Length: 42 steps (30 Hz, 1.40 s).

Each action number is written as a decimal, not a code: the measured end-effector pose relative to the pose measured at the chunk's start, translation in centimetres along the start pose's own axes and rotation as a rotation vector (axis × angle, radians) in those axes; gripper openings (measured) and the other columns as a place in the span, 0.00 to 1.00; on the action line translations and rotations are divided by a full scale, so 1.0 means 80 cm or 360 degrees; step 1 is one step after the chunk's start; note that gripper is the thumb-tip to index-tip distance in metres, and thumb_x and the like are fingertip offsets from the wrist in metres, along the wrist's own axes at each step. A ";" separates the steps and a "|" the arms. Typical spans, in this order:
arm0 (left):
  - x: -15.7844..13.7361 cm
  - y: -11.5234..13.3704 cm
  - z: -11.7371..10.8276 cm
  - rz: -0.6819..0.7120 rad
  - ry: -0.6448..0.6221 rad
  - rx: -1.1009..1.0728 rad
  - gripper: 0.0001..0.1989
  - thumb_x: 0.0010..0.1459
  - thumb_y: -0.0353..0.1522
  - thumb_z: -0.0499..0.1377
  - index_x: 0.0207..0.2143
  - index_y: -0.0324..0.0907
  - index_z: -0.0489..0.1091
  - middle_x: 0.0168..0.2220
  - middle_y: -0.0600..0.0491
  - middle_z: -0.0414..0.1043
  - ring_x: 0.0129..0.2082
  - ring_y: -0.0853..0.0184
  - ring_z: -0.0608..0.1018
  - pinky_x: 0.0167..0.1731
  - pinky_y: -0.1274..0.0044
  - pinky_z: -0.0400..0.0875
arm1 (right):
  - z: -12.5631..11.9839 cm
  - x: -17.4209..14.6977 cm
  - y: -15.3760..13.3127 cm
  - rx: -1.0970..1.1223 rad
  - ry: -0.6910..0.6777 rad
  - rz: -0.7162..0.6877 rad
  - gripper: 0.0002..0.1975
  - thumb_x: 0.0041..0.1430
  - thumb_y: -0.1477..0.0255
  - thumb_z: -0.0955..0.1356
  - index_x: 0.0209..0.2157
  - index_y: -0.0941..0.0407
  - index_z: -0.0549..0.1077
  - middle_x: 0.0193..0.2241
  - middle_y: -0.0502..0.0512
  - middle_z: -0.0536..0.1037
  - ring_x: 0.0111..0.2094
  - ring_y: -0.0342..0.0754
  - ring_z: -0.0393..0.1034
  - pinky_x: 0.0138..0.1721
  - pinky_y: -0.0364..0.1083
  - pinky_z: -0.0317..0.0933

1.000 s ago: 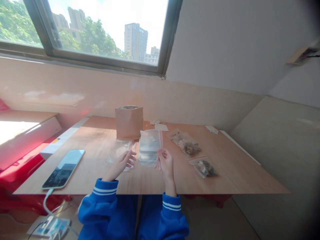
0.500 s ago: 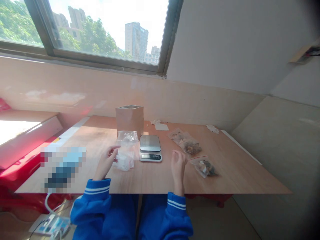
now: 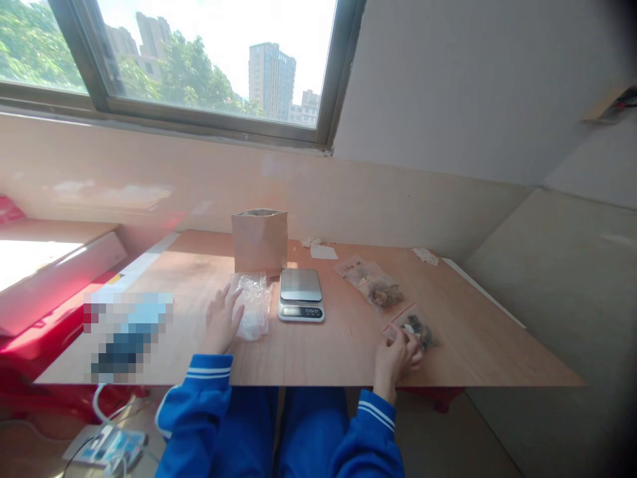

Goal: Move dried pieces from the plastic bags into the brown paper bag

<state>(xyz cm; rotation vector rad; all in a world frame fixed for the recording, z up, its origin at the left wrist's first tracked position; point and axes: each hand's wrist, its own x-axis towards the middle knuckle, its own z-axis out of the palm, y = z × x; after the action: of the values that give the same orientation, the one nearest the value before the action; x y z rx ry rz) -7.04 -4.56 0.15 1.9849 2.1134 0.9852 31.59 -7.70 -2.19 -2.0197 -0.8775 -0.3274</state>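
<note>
My right hand [image 3: 397, 355] has its fingers curled over the near-left edge of a small clear zip bag [image 3: 422, 332] with dark, chunky pieces inside. That bag lies on the table. Spread and relaxed, my left hand [image 3: 223, 320] rests at the left side of a stack of clear plastic bags [image 3: 253, 309], its fingertips against them. Between my hands stands a white kitchen scale [image 3: 301, 292] with nothing on its metal plate. Another filled zip bag [image 3: 382, 292] with brownish pieces lies beyond my right hand.
A brown paper bag [image 3: 259, 242] stands upright, open at the top, behind the scale. White paper [image 3: 324, 252] and crumpled scraps [image 3: 426, 257] lie toward the wall. A blurred-out object [image 3: 132, 335] is at the left. The wooden table's [image 3: 318, 365] front edge is at my lap.
My right hand has moved right and down onto the near zip bag, which has turned slightly. My left hand has opened and moved right; the clear bags now lie flatter in one stack.
</note>
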 end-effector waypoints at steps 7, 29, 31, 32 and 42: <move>-0.005 -0.035 0.024 -0.0073 -0.0432 0.0059 0.21 0.61 0.37 0.47 0.55 0.46 0.68 0.63 0.45 0.58 0.64 0.52 0.58 0.59 0.53 0.50 | -0.006 0.019 0.019 0.0249 0.0067 -0.0092 0.14 0.56 0.67 0.62 0.33 0.58 0.78 0.38 0.66 0.77 0.41 0.61 0.68 0.46 0.60 0.54; -0.026 0.135 -0.081 0.0282 -0.0674 -0.1285 0.16 0.56 0.42 0.59 0.23 0.41 0.63 0.19 0.60 0.59 0.19 0.74 0.63 0.20 0.80 0.57 | -0.090 -0.056 -0.226 0.1526 -0.1119 -0.0461 0.12 0.62 0.63 0.64 0.40 0.53 0.74 0.41 0.55 0.77 0.44 0.50 0.69 0.47 0.49 0.61; -0.026 0.140 -0.078 0.0116 -0.0657 -0.1410 0.16 0.57 0.44 0.57 0.25 0.42 0.59 0.18 0.62 0.56 0.17 0.75 0.62 0.18 0.81 0.56 | -0.081 -0.065 -0.231 0.1494 -0.0943 -0.0374 0.15 0.60 0.63 0.66 0.47 0.53 0.70 0.47 0.57 0.73 0.48 0.51 0.66 0.50 0.51 0.60; -0.026 0.143 -0.076 0.0037 -0.0605 -0.1471 0.17 0.57 0.44 0.56 0.25 0.43 0.58 0.17 0.62 0.56 0.16 0.75 0.62 0.17 0.81 0.57 | -0.077 -0.070 -0.233 0.1471 -0.0888 -0.0339 0.17 0.58 0.64 0.67 0.48 0.53 0.69 0.49 0.58 0.71 0.49 0.52 0.65 0.50 0.52 0.60; -0.022 0.144 -0.050 -0.0218 -0.0256 -0.1744 0.19 0.58 0.49 0.53 0.34 0.42 0.63 0.31 0.54 0.68 0.33 0.66 0.74 0.32 0.76 0.71 | -0.071 -0.101 -0.251 0.1654 -0.1492 -0.0473 0.11 0.61 0.63 0.66 0.41 0.53 0.73 0.41 0.55 0.76 0.44 0.50 0.71 0.43 0.46 0.67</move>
<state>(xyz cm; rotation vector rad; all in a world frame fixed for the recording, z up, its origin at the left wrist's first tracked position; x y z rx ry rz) 1.37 -8.27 8.42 1.2610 1.1328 1.4361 12.47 -8.77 9.38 -0.9754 -1.4917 0.8477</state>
